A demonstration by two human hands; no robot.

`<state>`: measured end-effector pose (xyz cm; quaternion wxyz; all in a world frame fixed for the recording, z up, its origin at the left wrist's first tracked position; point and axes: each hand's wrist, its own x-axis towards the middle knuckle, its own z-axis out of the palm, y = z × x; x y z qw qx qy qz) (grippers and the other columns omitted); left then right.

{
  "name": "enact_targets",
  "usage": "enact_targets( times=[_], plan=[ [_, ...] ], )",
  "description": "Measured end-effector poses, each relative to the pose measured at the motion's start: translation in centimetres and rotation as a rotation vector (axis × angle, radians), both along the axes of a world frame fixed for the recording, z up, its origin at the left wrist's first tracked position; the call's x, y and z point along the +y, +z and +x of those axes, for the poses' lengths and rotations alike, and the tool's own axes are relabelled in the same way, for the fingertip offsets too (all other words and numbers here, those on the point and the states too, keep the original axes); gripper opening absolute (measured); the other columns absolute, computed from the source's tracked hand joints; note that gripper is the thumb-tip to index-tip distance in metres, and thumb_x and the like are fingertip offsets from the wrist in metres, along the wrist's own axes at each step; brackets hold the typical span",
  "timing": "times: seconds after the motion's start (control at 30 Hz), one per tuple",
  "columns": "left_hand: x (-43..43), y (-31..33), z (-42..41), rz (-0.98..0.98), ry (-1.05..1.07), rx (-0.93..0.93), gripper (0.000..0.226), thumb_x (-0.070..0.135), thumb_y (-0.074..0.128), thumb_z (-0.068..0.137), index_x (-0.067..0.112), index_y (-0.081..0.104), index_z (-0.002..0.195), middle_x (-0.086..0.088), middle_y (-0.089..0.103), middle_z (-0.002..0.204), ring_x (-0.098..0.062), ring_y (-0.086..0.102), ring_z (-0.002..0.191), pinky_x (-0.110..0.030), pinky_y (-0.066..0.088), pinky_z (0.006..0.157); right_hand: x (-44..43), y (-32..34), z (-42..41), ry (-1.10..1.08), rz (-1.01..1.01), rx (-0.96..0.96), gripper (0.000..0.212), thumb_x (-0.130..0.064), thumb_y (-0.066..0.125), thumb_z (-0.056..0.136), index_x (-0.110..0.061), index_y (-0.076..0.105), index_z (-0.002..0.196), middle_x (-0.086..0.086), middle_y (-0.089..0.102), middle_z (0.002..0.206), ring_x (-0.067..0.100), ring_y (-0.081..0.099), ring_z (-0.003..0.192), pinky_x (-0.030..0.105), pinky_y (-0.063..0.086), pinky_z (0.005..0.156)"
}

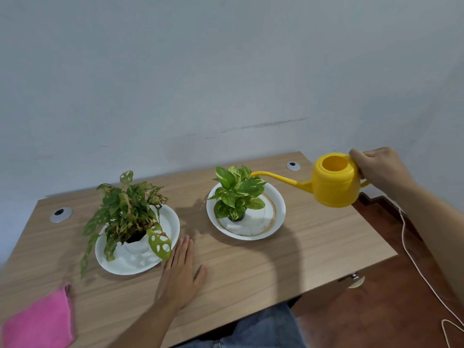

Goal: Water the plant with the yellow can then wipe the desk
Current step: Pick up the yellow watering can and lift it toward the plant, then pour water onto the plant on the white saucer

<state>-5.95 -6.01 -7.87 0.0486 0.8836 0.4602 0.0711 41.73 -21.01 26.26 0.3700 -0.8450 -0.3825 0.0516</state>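
Note:
My right hand point(379, 169) grips the handle of the yellow watering can point(335, 183), held above the desk's right edge. Its long spout reaches left, the tip over the leaves of the right plant point(238, 192), a small green pothos in a dark pot on a white plate point(275, 217). No water stream is visible. My left hand point(180, 270) lies flat on the wooden desk point(251, 267), fingers together, just right of the left plant's white plate point(130, 262). The left plant point(125, 212) has holed, partly browned leaves. A folded pink cloth point(40, 320) lies at the desk's front left corner.
Two grey cable grommets point(60, 214) point(293, 166) sit near the desk's back edge. A pale wall stands behind the desk. To the right, a white cord point(411, 262) trails over the reddish floor. My jeans-clad leg point(263, 330) shows below the front edge.

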Motion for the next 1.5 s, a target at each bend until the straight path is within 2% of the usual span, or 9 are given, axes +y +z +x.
enact_targets(
  times=[0.13,0.2,0.43,0.57,0.67,0.83,1.1,1.33,1.5],
  plan=[
    [0.0,0.2,0.0,0.007,-0.002,-0.015,0.088,0.065,0.031,0.11,0.008,0.018,0.176,-0.005,0.012,0.186,-0.019,0.006,0.173,-0.039,0.001,0.137,-1.1,0.2,0.7,-0.074,0.007,0.005,0.058,-0.035,0.06,0.097,0.013,0.052,0.065,0.036,0.061,0.07,0.03,0.048,0.061,0.04,0.039,0.063],
    [0.1,0.2,0.0,-0.001,-0.005,-0.014,0.088,0.065,0.031,0.11,0.008,0.019,0.176,-0.005,0.013,0.186,-0.019,0.007,0.173,-0.04,0.003,0.137,-1.3,0.2,0.8,-0.113,0.005,-0.001,0.062,-0.042,0.058,0.093,0.016,0.053,0.072,0.041,0.061,0.078,0.029,0.048,0.063,0.04,0.039,0.064],
    [0.0,0.3,-0.2,-0.031,-0.007,-0.026,0.088,0.065,0.031,0.109,0.01,0.018,0.176,-0.004,0.012,0.186,-0.018,0.005,0.173,-0.039,0.001,0.137,-0.5,0.2,0.1,-0.205,0.011,0.008,0.066,-0.051,0.051,0.082,0.015,0.05,0.075,0.027,0.047,0.069,0.03,0.044,0.065,0.04,0.037,0.061],
    [-0.3,0.8,-0.5,-0.069,-0.012,-0.059,0.087,0.065,0.028,0.11,0.013,0.01,0.178,0.0,0.002,0.186,-0.013,-0.006,0.172,-0.029,-0.015,0.134,0.4,0.4,-0.6,-0.194,0.019,0.011,0.064,-0.045,0.054,0.089,0.017,0.054,0.075,0.041,0.056,0.078,0.031,0.047,0.066,0.04,0.038,0.061],
    [-0.4,0.8,-1.4,-0.1,-0.048,-0.077,0.087,0.066,0.025,0.11,0.017,0.001,0.178,0.004,-0.008,0.186,-0.008,-0.018,0.169,-0.024,-0.019,0.132,1.2,0.5,-1.1,-0.162,0.047,0.045,0.066,-0.047,0.054,0.086,0.018,0.053,0.077,0.026,0.051,0.069,0.029,0.047,0.065,0.04,0.038,0.062],
    [-1.4,0.7,-3.6,-0.172,-0.055,-0.181,0.082,0.065,0.029,0.113,0.02,0.006,0.178,0.011,-0.008,0.185,-0.001,-0.015,0.169,-0.028,-0.004,0.137,3.1,0.6,-2.9,-0.077,0.091,0.065,0.053,-0.033,0.059,0.099,0.006,0.055,0.064,0.021,0.058,0.066,0.027,0.049,0.058,0.035,0.039,0.059],
    [-1.7,1.4,-9.2,-0.161,-0.102,-0.177,0.078,0.06,0.041,0.112,0.022,0.019,0.177,0.016,0.007,0.184,-0.004,0.008,0.17,-0.026,0.009,0.137,7.6,1.7,-7.6,0.038,0.166,0.116,0.056,-0.035,0.06,0.096,0.015,0.061,0.071,0.038,0.067,0.077,0.028,0.055,0.064,0.036,0.042,0.063],
    [-2.4,2.2,-12.7,-0.146,-0.167,-0.162,0.078,0.061,0.044,0.113,0.029,0.013,0.178,0.016,0.005,0.185,-0.005,0.009,0.17,-0.033,0.015,0.138,12.2,2.0,-11.8,0.132,0.161,0.124,0.053,-0.032,0.06,0.097,0.006,0.052,0.061,0.003,0.051,0.047,0.027,0.045,0.057,0.034,0.039,0.058],
    [-2.9,2.4,-13.0,-0.138,-0.144,-0.144,0.079,0.058,0.045,0.112,0.032,0.01,0.178,0.018,0.004,0.185,0.0,0.004,0.169,-0.035,0.013,0.138,14.8,2.2,-15.4,0.236,0.159,0.063,0.056,-0.033,0.059,0.099,0.017,0.061,0.073,0.036,0.069,0.078,0.025,0.05,0.061,0.035,0.042,0.061]
  ],
)
